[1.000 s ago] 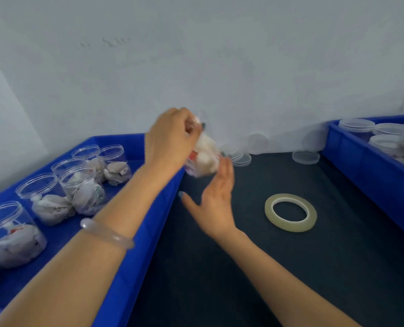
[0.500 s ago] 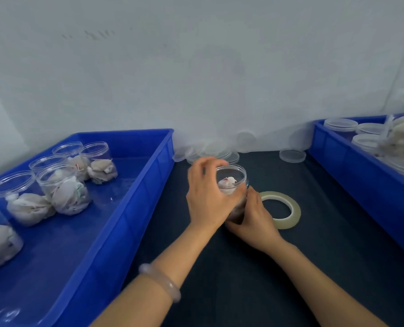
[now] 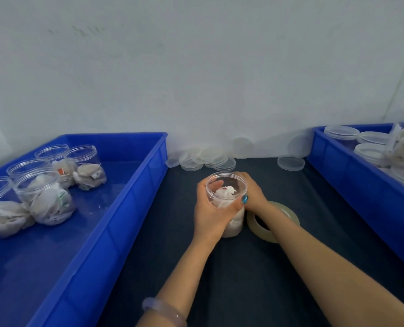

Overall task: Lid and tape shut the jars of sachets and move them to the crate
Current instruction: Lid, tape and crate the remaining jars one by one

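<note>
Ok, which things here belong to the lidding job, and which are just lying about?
Job: jar, held by left hand and right hand; loose lids; tape roll; unlidded jars in left crate; right crate.
Incidental: bracelet on the left wrist; dark table cover.

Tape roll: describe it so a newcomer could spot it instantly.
Find the dark mat between two blue plastic crates. Right of the clear lidless jar on it lies a yellowish translucent tape roll. It is the only hollow ring; the clear lids are solid discs.
</note>
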Available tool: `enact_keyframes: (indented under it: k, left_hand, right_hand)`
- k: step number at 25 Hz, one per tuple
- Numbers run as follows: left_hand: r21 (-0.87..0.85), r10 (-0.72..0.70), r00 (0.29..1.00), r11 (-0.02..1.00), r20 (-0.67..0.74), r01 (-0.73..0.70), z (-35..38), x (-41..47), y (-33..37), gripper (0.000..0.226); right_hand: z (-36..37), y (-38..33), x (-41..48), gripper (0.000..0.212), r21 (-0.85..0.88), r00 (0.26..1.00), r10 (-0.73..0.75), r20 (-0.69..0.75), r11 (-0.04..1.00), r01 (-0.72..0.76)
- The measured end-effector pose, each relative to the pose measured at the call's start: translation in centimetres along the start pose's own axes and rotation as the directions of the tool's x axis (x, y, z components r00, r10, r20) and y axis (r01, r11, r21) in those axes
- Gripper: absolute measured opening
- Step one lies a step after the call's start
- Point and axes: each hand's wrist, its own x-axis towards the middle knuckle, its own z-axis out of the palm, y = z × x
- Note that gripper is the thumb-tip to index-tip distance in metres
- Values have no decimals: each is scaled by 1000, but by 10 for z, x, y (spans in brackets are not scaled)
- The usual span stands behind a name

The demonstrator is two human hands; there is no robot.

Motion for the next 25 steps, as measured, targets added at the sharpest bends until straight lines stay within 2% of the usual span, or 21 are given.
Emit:
enact_keyframes:
  k: [2, 4, 7, 11, 13, 17, 21, 25]
  left_hand:
    - [-8, -17, 1000, 1000, -1, 17, -1, 0, 0, 78]
    - [-21, -33, 999, 999, 7, 33, -3, 1, -3, 78]
    - [-39, -25, 1000, 999, 11, 25, -4, 2, -6, 76]
    - [-31, 8, 1000, 999, 29, -7, -5, 5, -9, 69]
    - [-35, 13, 999, 999, 32, -12, -5, 6, -8, 68]
    - [-22, 20, 1000, 1000, 22, -20, -4, 4, -6, 71]
    - [-25, 15, 1000, 1000, 16, -14, -5, 4, -7, 66]
    - [-59, 3, 999, 998, 35, -1, -7, 2, -5, 69]
  right_hand:
    - [5, 8, 20, 46, -33, 1000, 8, 22, 999, -7]
    - [11, 17, 40, 65, -191, 995, 17, 98, 982, 2]
    - [16, 30, 66, 76, -381, 984, 69, 163, 924, -2]
    - [16, 36, 80, 69, -477, 974, 65, 216, 877, 47]
    - [17, 32, 76, 64, -476, 979, 46, 199, 878, 56]
    - [18, 18, 52, 42, -307, 992, 42, 118, 952, -3]
    - [11, 6, 18, 38, -387, 993, -9, 116, 921, 54]
    - [6, 12, -15, 32, -647, 978, -174, -113, 760, 60]
